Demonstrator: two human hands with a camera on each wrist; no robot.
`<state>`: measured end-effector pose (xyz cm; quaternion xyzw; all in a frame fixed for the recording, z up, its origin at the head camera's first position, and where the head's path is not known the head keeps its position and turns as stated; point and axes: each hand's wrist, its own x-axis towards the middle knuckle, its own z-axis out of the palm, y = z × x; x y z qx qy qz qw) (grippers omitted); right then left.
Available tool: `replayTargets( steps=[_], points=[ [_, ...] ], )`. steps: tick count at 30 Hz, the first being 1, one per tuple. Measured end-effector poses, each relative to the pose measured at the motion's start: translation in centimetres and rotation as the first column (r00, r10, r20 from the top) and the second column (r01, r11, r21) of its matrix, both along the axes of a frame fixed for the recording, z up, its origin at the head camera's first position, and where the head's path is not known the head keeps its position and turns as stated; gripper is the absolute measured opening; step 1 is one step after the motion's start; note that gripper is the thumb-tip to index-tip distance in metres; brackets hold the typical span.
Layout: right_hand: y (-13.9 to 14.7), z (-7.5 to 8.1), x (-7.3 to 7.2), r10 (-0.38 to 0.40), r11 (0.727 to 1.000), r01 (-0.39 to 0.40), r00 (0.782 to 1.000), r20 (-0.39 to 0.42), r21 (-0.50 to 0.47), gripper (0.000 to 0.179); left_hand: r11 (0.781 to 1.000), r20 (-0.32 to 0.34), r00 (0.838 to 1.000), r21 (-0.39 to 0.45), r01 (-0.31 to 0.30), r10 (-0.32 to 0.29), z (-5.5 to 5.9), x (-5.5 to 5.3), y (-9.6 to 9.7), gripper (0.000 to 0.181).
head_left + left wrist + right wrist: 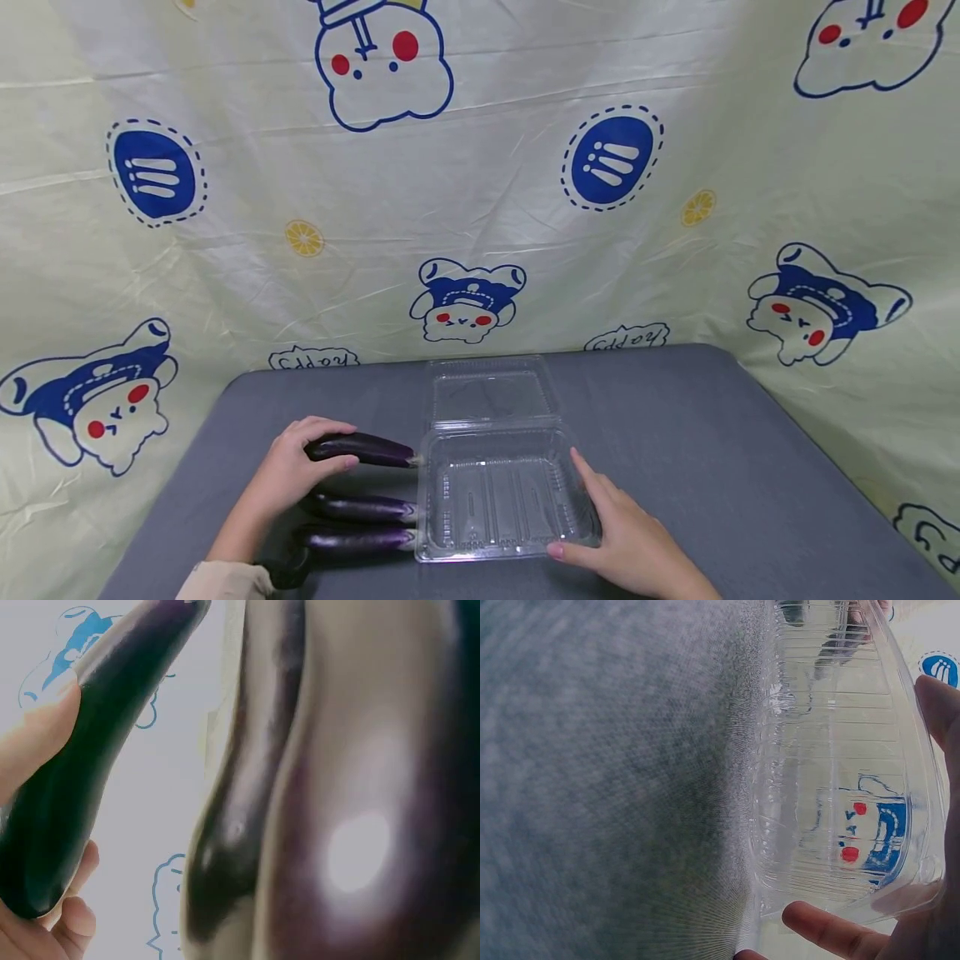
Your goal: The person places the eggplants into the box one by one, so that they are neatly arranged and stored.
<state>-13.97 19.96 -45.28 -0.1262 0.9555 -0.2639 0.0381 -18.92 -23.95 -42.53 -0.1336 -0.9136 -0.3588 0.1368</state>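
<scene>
My left hand grips an eggplant by its rounded end, thumb on the near side and fingers on the far side. The stem end points right, at the left wall of a clear plastic container. In the left wrist view the held eggplant slants between thumb and fingers. Two more eggplants, a middle one and a near one, lie side by side below it. My right hand holds the container at its near right corner, thumb at the front rim and fingers along the right side.
The container's hinged lid lies open toward the back of the grey table. A printed cloth hangs behind the table. Below the near eggplant, a dark object sits at the left wrist.
</scene>
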Motion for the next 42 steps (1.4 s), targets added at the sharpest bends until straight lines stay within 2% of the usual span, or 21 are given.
replayTargets(
  steps=[10,15,20,25,30,37,42],
  points=[
    [0.1,0.0,0.0,0.005,1.000,-0.005,1.000,0.003,0.004,0.120,0.999,-0.039,0.998,-0.019,-0.045,0.044,1.2,-0.3,-0.6,0.038],
    [0.1,0.1,0.0,0.004,1.000,-0.004,1.000,0.006,0.004,0.120,0.997,-0.095,0.992,0.019,-0.079,0.080,1.8,-0.2,-1.0,0.038],
    [0.1,0.1,-0.1,0.000,1.000,0.000,1.000,0.022,0.005,0.120,0.997,-0.100,0.993,0.063,-0.052,0.058,1.8,-0.3,-0.3,0.039],
    [0.2,0.2,0.0,-0.006,1.000,0.006,1.000,0.017,0.011,0.120,0.998,-0.074,0.997,0.063,0.007,-0.003,2.2,-0.5,2.0,0.038],
    [0.2,0.1,0.1,-0.014,1.000,0.014,1.000,0.008,0.022,0.120,0.994,-0.066,0.995,0.079,0.073,-0.068,2.2,-0.8,5.4,0.037],
    [0.2,-0.1,0.0,-0.024,1.000,0.024,1.000,0.019,0.019,0.121,0.988,0.084,0.993,0.134,0.071,-0.083,1.2,-1.0,10.4,0.035],
    [0.0,-0.1,-0.1,-0.026,1.000,0.025,0.999,0.032,0.008,0.123,0.989,0.125,0.984,0.094,0.113,-0.124,0.4,-1.1,12.8,0.035]
  ],
)
